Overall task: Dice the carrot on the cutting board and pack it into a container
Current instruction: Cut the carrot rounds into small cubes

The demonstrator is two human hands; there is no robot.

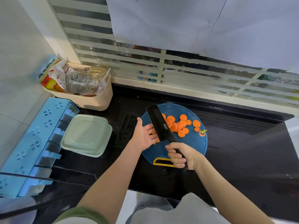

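Progress check: we've got the carrot sliced but not really diced yet, and nothing's packed.

At the near edge of the cutting board (191,147), our right hand (178,156) is wrapped tight around the handle of the black cleaver (159,122), just over the board's yellow grip slot (159,160). The blade runs up and away across the board's left half, tilted so its flat side faces us.

Our left hand (144,135) sits at the board's left edge, palm up, fingers straight and relaxed, gripping nothing. The fingertips tuck in beside the blade and look to be touching it, but we can't tell for sure. A few small orange bits (155,142) show by those fingers on the board, so maybe dicing has just begun. Hard to say.

Past the blade, mid-board, are the carrot rounds (179,125), a loose overlapping heap with a few strays toward the board's right side. The stem end (202,133), with its bit of green, sits at the right of the pile. By our reckoning most of the chopping is left.

Left of the board, the pale green containers (86,135) sit stacked with a lid on top, and we can't see any carrot in them. Farther off, beyond the board's far-left side, a beige basket (97,97) holds a glass jar (80,81).
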